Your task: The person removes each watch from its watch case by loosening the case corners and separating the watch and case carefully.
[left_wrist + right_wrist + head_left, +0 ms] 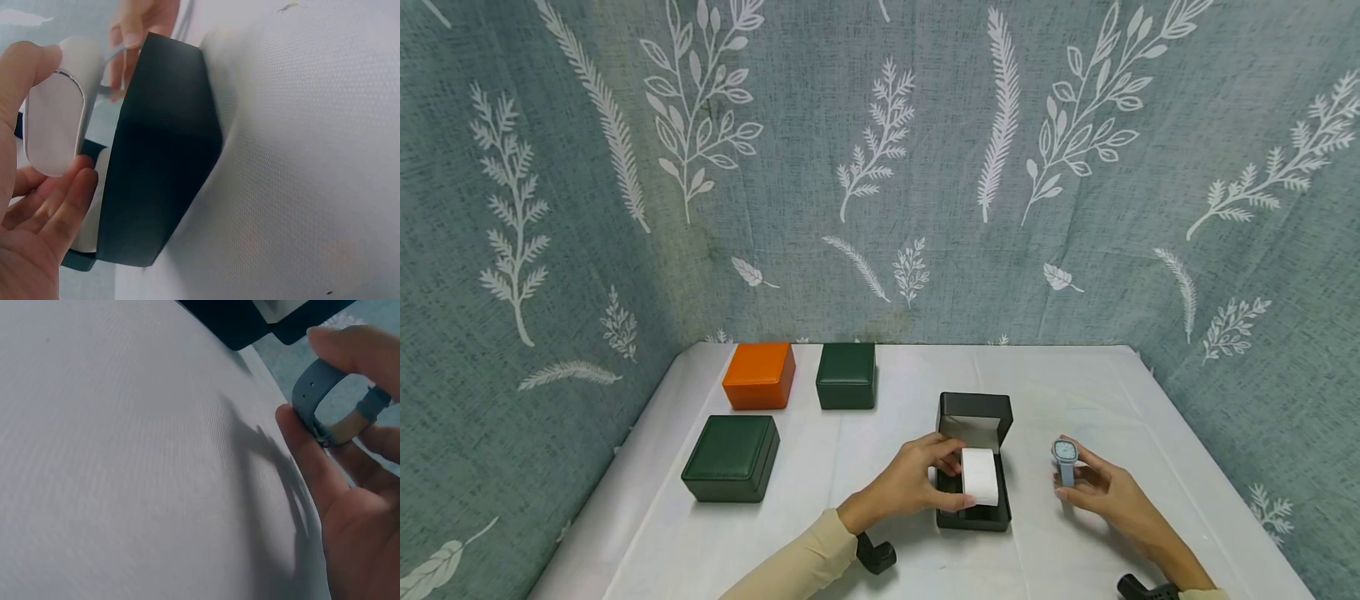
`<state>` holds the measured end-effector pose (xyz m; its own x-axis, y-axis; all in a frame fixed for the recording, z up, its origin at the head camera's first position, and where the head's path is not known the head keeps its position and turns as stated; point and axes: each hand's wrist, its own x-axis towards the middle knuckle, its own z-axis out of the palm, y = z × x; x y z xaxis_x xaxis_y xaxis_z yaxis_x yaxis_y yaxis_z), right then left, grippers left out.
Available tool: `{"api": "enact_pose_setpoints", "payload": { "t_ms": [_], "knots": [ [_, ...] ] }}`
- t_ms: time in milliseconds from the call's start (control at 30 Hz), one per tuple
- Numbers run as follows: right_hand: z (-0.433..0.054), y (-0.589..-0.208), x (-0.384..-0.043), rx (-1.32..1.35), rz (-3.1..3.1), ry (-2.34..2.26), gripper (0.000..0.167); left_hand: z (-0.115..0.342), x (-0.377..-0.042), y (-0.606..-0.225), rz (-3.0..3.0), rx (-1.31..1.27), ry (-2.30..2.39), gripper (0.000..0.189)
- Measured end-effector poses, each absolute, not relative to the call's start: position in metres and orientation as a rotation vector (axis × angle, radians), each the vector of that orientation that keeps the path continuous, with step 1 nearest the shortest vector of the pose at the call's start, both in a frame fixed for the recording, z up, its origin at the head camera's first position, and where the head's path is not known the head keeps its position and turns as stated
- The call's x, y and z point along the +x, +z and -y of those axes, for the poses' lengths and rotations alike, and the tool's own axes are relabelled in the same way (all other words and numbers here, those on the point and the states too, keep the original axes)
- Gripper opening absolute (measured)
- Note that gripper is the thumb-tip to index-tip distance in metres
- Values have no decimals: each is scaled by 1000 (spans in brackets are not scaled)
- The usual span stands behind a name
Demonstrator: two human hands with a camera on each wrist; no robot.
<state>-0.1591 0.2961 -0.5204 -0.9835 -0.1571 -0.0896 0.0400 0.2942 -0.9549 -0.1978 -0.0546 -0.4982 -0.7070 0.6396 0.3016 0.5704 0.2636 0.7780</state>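
Note:
My left hand (908, 477) grips a white watch cushion (981, 477) by its ends, thumb at the near end and fingers at the far one. The cushion is held over an open black watch box (974, 408), whose lid stands up at the back. In the left wrist view the cushion (55, 125) shows its rounded end above the dark box (165, 150). To the right of the box, my right hand (1105, 492) holds a light blue wristwatch (1065, 452) by its strap, dial up. The right wrist view shows the strap (320, 387) closed in a loop between thumb and fingers.
On the left of the white-covered table (880, 550) stand closed boxes: an orange one (759, 375), a small green one (846, 375) and a larger green one (731, 458). A leaf-patterned curtain (940, 167) surrounds the table's back and sides.

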Motion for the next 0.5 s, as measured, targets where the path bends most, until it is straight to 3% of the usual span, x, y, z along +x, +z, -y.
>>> {"api": "enact_pose_setpoints", "payload": {
  "t_ms": [500],
  "knots": [
    [-304,-519,-161,113,-2473,-1597,89,57,-200,-502,-2437,1199,1462,64]
  ]
}}
